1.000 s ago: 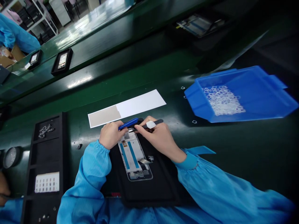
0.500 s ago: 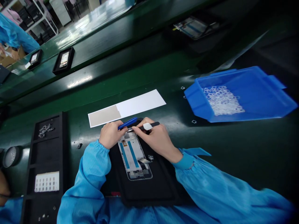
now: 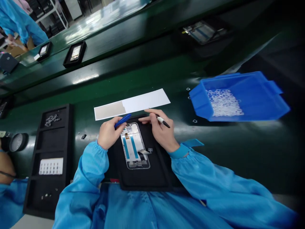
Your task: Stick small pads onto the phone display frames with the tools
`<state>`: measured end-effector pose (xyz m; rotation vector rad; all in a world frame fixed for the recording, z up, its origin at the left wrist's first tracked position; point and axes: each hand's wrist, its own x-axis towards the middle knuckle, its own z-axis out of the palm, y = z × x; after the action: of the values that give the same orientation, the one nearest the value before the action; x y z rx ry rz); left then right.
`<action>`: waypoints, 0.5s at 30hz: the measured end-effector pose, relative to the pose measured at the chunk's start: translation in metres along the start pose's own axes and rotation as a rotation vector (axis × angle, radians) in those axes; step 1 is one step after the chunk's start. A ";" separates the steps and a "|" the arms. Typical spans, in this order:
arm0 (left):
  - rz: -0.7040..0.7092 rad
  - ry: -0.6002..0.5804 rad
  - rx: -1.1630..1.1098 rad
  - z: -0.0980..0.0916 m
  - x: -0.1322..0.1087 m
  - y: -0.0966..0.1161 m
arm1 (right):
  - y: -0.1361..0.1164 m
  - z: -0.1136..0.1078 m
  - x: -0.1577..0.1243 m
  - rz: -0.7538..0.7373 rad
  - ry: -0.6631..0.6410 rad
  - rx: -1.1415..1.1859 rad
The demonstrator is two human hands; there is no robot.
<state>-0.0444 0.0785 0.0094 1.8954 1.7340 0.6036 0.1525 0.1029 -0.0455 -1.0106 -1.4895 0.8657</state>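
A phone frame (image 3: 131, 148) with two blue strips lies on a black padded tray (image 3: 143, 178). At its upper left corner my left hand (image 3: 109, 132) is closed round a blue tool (image 3: 123, 120). To the right of the phone's top, my right hand (image 3: 164, 131) keeps a black and white pen-like tool (image 3: 163, 121) between its fingers, with the index finger stretched out, off the phone. A bent flex piece (image 3: 144, 152) sticks out over the phone's right edge.
Behind the hands lies a white strip sheet (image 3: 147, 101). A blue bin (image 3: 259, 105) of small clear rings stands at the right. A black compartment tray (image 3: 69, 136) is at the left. Small black trays (image 3: 74, 54) sit on the far ledge. A person (image 3: 26, 24) is at the upper left.
My right hand has drawn back to the right from the phone's top edge, and its fingers have spread. My left hand stays at the corner with the blue tool. The camera view has shifted.
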 end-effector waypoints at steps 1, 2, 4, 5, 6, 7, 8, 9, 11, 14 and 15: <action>0.009 0.043 -0.036 -0.004 -0.017 0.001 | 0.000 0.000 0.000 -0.063 -0.026 -0.086; 0.024 0.048 -0.054 -0.007 -0.035 0.002 | 0.000 0.000 0.000 -0.129 -0.065 -0.185; 0.053 -0.055 0.000 -0.010 -0.072 0.006 | 0.002 0.002 0.001 -0.231 -0.152 -0.355; 0.058 -0.142 0.070 -0.009 -0.088 0.007 | 0.004 0.003 0.003 -0.258 -0.190 -0.410; 0.057 -0.232 0.155 -0.007 -0.102 0.008 | 0.006 0.005 0.004 -0.272 -0.218 -0.444; 0.046 -0.305 0.242 -0.004 -0.112 0.009 | 0.007 0.007 0.006 -0.277 -0.234 -0.461; 0.031 -0.348 0.316 0.001 -0.120 0.010 | 0.008 0.009 0.007 -0.278 -0.240 -0.468; 0.014 -0.361 0.369 0.007 -0.124 0.010 | 0.009 0.011 0.009 -0.277 -0.239 -0.471; -0.025 -0.336 0.404 0.018 -0.127 0.011 | 0.011 0.014 0.012 -0.272 -0.203 -0.473; -0.075 -0.238 0.369 0.028 -0.131 0.013 | 0.012 0.014 0.013 -0.246 -0.104 -0.458; -0.085 -0.192 0.352 0.027 -0.134 0.013 | 0.012 0.012 0.011 -0.231 -0.071 -0.450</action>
<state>-0.0297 -0.0572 -0.0022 2.0181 1.8746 0.0804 0.1416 0.1180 -0.0541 -1.1073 -1.8688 0.4114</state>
